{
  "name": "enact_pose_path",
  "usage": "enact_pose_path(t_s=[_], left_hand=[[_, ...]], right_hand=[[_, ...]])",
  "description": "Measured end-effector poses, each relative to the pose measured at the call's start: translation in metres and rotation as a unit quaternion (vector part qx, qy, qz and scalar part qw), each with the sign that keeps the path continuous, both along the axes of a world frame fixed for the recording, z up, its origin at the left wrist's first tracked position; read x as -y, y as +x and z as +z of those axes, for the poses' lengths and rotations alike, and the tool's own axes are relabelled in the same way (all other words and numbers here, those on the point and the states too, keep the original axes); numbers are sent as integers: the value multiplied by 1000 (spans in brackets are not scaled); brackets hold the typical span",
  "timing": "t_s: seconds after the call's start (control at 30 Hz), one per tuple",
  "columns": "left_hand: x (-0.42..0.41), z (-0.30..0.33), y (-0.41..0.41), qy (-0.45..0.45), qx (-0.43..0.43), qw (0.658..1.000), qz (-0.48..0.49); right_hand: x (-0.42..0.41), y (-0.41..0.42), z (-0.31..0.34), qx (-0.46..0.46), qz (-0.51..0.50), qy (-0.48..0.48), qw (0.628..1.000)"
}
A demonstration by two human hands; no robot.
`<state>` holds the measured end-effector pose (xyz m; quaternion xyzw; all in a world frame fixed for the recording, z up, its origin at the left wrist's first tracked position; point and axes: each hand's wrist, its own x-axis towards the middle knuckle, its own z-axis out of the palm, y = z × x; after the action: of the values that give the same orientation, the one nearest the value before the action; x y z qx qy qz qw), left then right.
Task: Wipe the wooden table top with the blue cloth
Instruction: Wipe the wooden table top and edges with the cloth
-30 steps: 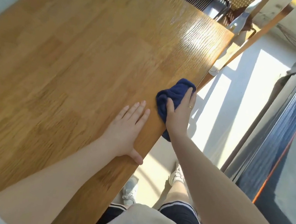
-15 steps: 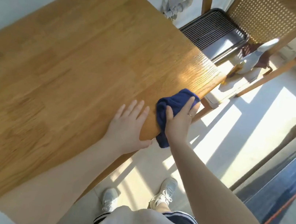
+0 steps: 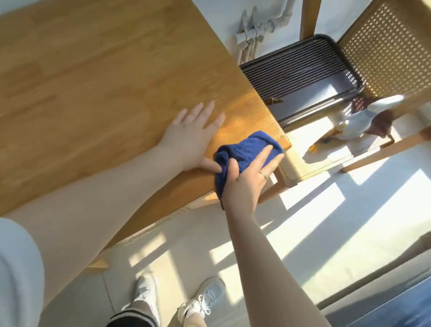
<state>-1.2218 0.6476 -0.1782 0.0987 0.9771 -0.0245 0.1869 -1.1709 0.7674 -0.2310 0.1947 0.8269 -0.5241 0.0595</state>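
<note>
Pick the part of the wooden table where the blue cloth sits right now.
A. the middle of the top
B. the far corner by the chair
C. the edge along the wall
B: the right hand presses the blue cloth at the table corner nearest the chair, part hanging over the edge.

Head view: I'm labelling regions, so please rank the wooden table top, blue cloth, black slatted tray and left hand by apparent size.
1. wooden table top
2. black slatted tray
3. blue cloth and left hand: look alike, and the right hand covers part of the cloth.

Cane-backed chair (image 3: 394,47), black slatted tray (image 3: 300,72), white pipes (image 3: 252,33), sunlit floor (image 3: 339,224)
</note>
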Motion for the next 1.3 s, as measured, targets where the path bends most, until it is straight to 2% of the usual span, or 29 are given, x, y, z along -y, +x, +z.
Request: enact_pose_path(t_s=[0.1, 0.23, 0.37, 0.5, 0.67, 0.87, 0.93, 1.03, 1.1, 1.2, 1.3], left_hand=[[-6, -5, 1, -22, -8, 1000, -15], [-12, -6, -19, -25, 21, 999, 5], [-12, -5, -32, -39, 34, 999, -15], [-11, -8, -31, -4, 49, 999, -11], [-10, -8, -34, 19, 62, 998, 0], [-18, 1, -36, -25, 71, 997, 3], [-19, 3, -35, -34, 78, 996, 11], [-20, 3, -35, -31, 78, 996, 26], [-20, 4, -33, -31, 84, 995, 39], [-20, 5, -36, -33, 91, 994, 54], [-22, 5, -35, -75, 80, 992, 69]], right_hand=[[-15, -23, 2, -10, 38, 59, 998], [-59, -63, 1, -31, 124, 150, 980], [-91, -97, 3, -19, 252, 238, 938], [-99, -106, 10, -40, 323, 172, 930], [-96, -117, 16, -66, 388, 169, 904], [-53, -168, 22, -77, 426, 153, 888], [-53, -164, 20, -84, 462, 184, 863], [-74, -137, 11, -167, 504, 265, 805], [-85, -130, 4, -183, 530, 268, 784], [-75, -153, 6, -141, 532, 177, 816], [-55, -191, 6, -111, 528, 80, 838]])
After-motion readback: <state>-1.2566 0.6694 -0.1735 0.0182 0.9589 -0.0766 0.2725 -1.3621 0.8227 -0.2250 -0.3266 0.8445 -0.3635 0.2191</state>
